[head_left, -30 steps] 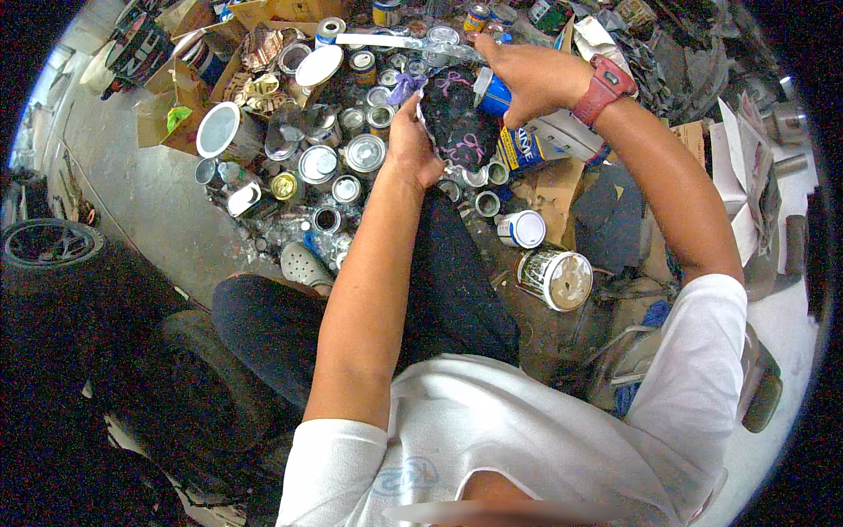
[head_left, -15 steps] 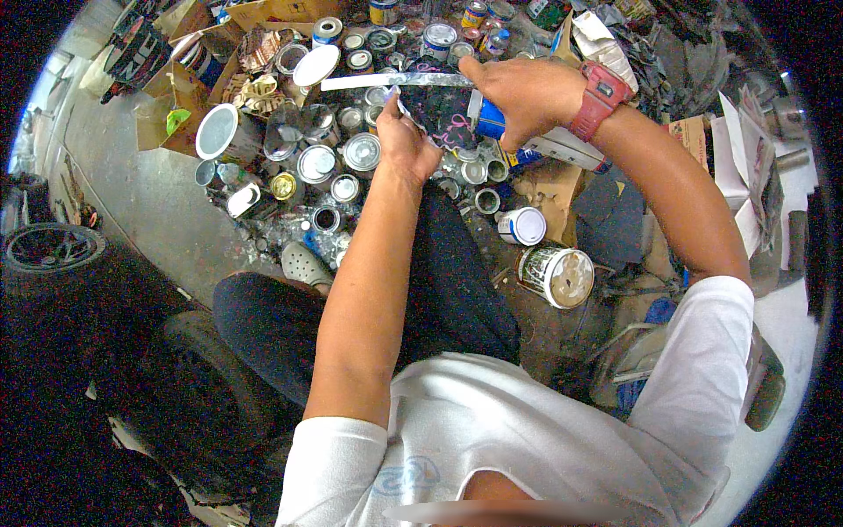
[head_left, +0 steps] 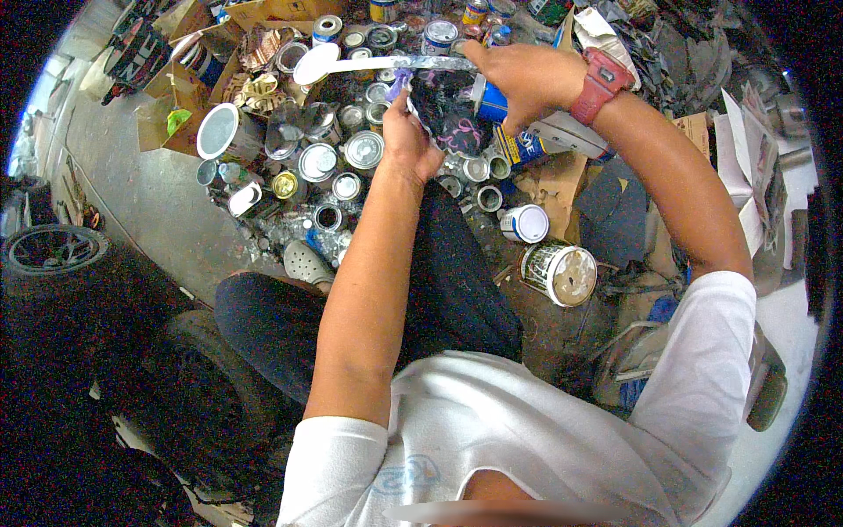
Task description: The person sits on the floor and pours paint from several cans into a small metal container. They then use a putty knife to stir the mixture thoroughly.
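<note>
My right hand [head_left: 532, 86], wearing a red watch, is wrapped round a blue can [head_left: 492, 103] tilted on its side. A long flat whitish stick [head_left: 386, 64] runs leftward from beneath its fingers. In my left hand [head_left: 411, 140], closed fingers pinch a bunched cloth with a purple part [head_left: 399, 83] above the fingertips. Dark fabric with pink markings [head_left: 461, 133] lies between the two hands; whether it belongs to the same cloth I cannot tell. The can's mouth is hidden.
Several paint cans crowd the floor, among them a lidded one [head_left: 363, 150] and a white bucket [head_left: 226, 132]. A paint-smeared can [head_left: 571, 275] lies near my right knee. Cardboard boxes [head_left: 171, 110] stand far left. Wheels [head_left: 57, 249] are at left.
The stick's left end has swung away from me and slightly right. More of the purple cloth shows above my left fingers. My right hand keeps the blue can and has barely moved.
</note>
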A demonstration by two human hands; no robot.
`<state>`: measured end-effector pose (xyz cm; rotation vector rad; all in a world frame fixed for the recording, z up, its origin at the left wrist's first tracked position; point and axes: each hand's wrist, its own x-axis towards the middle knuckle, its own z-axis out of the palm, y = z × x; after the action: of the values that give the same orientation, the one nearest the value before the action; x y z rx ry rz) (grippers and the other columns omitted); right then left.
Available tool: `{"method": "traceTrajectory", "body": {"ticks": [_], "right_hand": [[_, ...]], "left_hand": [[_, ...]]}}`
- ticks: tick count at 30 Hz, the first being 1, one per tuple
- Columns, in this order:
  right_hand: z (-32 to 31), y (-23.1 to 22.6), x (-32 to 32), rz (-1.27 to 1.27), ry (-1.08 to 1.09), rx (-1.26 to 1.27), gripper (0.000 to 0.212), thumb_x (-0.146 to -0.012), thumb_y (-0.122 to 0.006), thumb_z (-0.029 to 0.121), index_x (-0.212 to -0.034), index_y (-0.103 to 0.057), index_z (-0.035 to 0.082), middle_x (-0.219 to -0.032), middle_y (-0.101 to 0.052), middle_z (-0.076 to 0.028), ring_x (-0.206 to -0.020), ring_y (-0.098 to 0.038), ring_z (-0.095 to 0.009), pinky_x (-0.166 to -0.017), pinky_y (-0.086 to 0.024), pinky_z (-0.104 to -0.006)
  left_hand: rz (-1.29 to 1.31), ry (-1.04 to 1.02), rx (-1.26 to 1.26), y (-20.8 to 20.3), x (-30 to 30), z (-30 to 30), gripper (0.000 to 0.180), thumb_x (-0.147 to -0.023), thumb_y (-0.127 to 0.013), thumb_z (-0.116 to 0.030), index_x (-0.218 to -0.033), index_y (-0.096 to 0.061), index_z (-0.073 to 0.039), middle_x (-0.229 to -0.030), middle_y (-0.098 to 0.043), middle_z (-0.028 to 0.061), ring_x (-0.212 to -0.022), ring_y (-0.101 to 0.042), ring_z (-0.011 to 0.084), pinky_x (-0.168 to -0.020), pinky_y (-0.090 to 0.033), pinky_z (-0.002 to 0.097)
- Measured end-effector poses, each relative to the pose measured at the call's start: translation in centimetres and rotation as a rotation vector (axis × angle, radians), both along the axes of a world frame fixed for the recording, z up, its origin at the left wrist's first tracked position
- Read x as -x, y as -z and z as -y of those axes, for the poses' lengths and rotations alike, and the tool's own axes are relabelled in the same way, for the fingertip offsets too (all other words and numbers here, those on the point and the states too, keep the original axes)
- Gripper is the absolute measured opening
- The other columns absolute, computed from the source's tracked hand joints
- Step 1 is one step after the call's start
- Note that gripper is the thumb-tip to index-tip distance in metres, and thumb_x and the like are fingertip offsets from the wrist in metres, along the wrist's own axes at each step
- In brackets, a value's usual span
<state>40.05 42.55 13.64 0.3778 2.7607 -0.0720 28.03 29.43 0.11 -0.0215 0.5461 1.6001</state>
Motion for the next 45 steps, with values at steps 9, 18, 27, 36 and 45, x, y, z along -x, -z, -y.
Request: {"method": "traceTrajectory", "body": {"ticks": [9, 18, 27, 36, 45], "right_hand": [[-0.7, 6.4, -4.7, -0.689, 0.516, 0.066, 0.087, -0.073, -0.086, 0.039, -0.126, -0.032, -0.004, -0.109, -0.067, -0.033, -0.103, -0.068, -0.047, -0.089, -0.056, -0.0486], [-1.4, 23.3, -7.2, -0.98, 1.152, -0.07, 0.088, -0.067, -0.093, 0.03, -0.128, -0.037, -0.001, -0.119, -0.063, -0.029, -0.108, -0.063, -0.049, -0.093, -0.053, -0.0511], [-1.5, 34.7, -6.9, -0.862, 1.334, -0.035, 0.087, -0.069, -0.093, 0.024, -0.131, -0.039, -0.005, -0.115, -0.061, -0.028, -0.112, -0.06, -0.045, -0.099, -0.049, -0.0474], [0.9, 33.0, -8.5, -0.959, 1.128, -0.203, 0.068, -0.086, -0.08, 0.03, -0.128, -0.044, -0.009, -0.144, -0.04, -0.038, -0.133, -0.042, -0.052, -0.109, -0.041, -0.0523], [5.9, 17.6, -1.1, -1.07, 0.92, 0.654, 0.037, -0.104, -0.053, 0.034, -0.127, -0.057, 0.005, -0.09, -0.07, -0.021, -0.074, -0.069, -0.039, -0.069, -0.053, -0.0499]], "left_hand": [[0.167, -0.3, -0.084, 0.4, 1.4, 0.4, 0.053, -0.103, -0.037, -0.04, -0.138, -0.057, -0.005, -0.14, -0.061, 0.0179, -0.131, -0.056, 0.0398, -0.115, -0.04, 0.0579], [0.061, -0.329, -0.063, 0.9, 2.3, 0.8, 0.053, -0.105, -0.036, -0.044, -0.133, -0.061, -0.006, -0.136, -0.064, 0.0145, -0.127, -0.058, 0.0367, -0.113, -0.043, 0.0538], [0.107, -0.395, -0.077, 2.3, 3.2, 0.0, 0.053, -0.103, -0.035, -0.043, -0.138, -0.059, -0.011, -0.141, -0.061, 0.0159, -0.131, -0.055, 0.0396, -0.113, -0.04, 0.0599], [0.123, -0.431, -0.019, 1.6, 3.0, -0.1, 0.051, -0.102, -0.034, -0.035, -0.131, -0.063, -0.005, -0.134, -0.065, 0.0143, -0.124, -0.06, 0.0357, -0.111, -0.045, 0.0514], [0.086, -0.46, -0.074, 0.9, 3.2, -0.1, 0.051, -0.102, -0.031, -0.031, -0.133, -0.061, -0.003, -0.132, -0.066, 0.0165, -0.122, -0.062, 0.0369, -0.109, -0.047, 0.0545]]}}
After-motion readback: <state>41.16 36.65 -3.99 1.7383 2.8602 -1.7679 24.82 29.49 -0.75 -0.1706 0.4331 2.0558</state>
